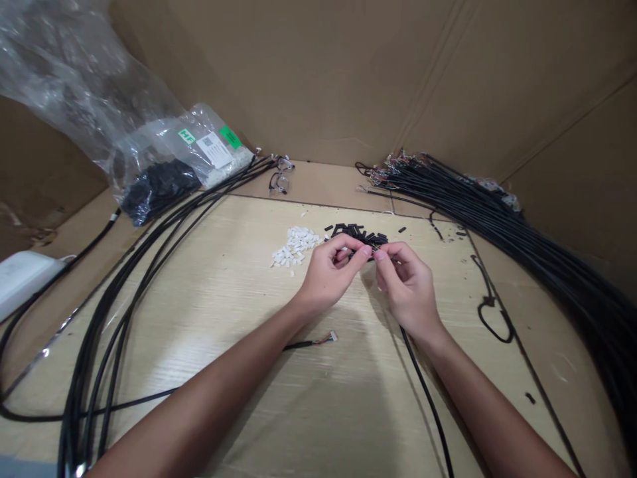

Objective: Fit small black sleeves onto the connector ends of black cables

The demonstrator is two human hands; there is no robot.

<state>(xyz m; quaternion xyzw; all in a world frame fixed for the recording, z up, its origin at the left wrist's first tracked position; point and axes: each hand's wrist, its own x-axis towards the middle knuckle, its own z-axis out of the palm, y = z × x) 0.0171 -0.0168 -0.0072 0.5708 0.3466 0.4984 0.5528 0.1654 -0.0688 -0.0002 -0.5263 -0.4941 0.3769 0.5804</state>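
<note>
My right hand [408, 285] is closed in a pinch on the end of a black cable [421, 375], which runs down from under the palm to the bottom edge. Thin wires [376, 247] show faintly between the fingertips of both hands. My left hand [332, 271] is pinched too, its thumb and forefinger almost touching the right fingertips; what it grips is too small to make out. Just behind the fingers lies a pile of small black sleeves [355, 232]. Left of them is a heap of small white connector housings [296, 245].
Black cables [124, 305] curve along the left; a thick cable bundle [497, 212] with bared ends lies right. A plugged cable end [323, 339] rests near my left forearm. Plastic bags [164, 179] of parts, clear glasses [280, 178] and cardboard walls [308, 79] stand behind.
</note>
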